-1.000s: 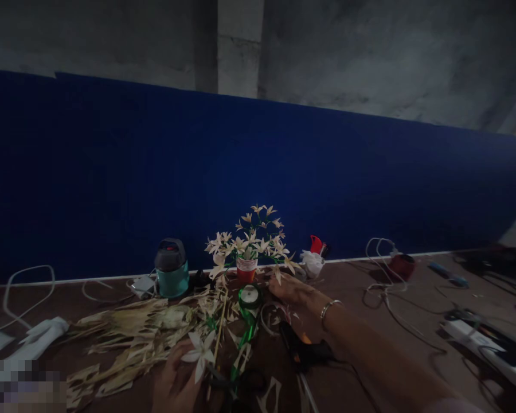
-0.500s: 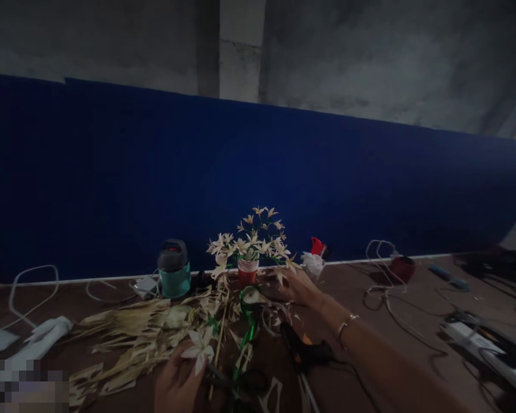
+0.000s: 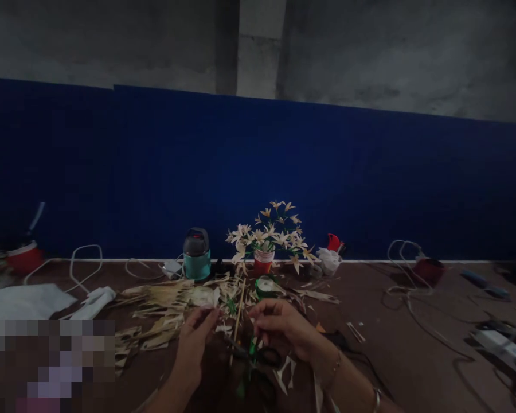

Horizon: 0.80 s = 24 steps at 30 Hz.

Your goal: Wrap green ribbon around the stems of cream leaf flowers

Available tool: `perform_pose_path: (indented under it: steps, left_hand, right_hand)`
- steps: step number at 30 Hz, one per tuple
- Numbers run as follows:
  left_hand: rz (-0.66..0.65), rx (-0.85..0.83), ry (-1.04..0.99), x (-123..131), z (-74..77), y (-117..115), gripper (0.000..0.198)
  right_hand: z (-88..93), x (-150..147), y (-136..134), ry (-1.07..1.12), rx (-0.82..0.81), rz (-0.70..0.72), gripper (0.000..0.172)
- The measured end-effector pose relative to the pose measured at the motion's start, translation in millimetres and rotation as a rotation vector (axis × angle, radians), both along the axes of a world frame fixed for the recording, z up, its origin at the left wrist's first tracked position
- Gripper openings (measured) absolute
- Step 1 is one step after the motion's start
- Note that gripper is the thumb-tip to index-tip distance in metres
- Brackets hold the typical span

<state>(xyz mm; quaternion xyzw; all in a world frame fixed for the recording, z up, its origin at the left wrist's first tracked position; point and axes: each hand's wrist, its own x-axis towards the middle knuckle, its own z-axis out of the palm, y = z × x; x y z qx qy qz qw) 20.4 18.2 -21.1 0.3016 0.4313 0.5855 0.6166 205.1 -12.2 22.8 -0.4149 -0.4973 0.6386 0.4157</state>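
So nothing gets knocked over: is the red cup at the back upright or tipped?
Upright: the red cup stands with its white-striped end uppermost, pale flowers spreading above it.

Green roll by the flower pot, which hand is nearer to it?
Right: the right hand is just in front of the green roll; the left hand is farther left.

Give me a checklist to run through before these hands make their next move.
1. Red cup upright with its pale flowers: ok.
2. Green tape roll in view, just beyond the right hand: ok.
3. Dried strips gathered up: not ok, they lie scattered beyond and beside the left hand.
4. Black scissors free of the right hand: cannot tell, the handles lie close beneath it.
5. Something held in either hand's fingers: cannot tell, too dim.
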Motion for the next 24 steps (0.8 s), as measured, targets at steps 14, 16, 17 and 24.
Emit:
perform_pose_path:
  steps: [14,16,17,24]
  left_hand:
    - [-0.010,-0.018,-0.115,-4,-1.9,3,0.022]
    - [-0.019,-0.008,-0.104,-4,-5.7,4,0.023]
    - [-0.025,0.002,-0.096,-3,-7.1,5,0.024]
    - [0.012,-0.066,-0.069,-2,-0.9,2,0.027]
  right_hand:
    - [9.3,85,7,-1.113,0.281,-0.151,0.017]
    - [9.2,110,16,-1.230,0.280,-0.217,0.016]
    - [8.0,120,21,-1.286,0.281,-0.249,0.016]
    - [-8.4,162,55,-1.493,0.312,-0.239,0.026]
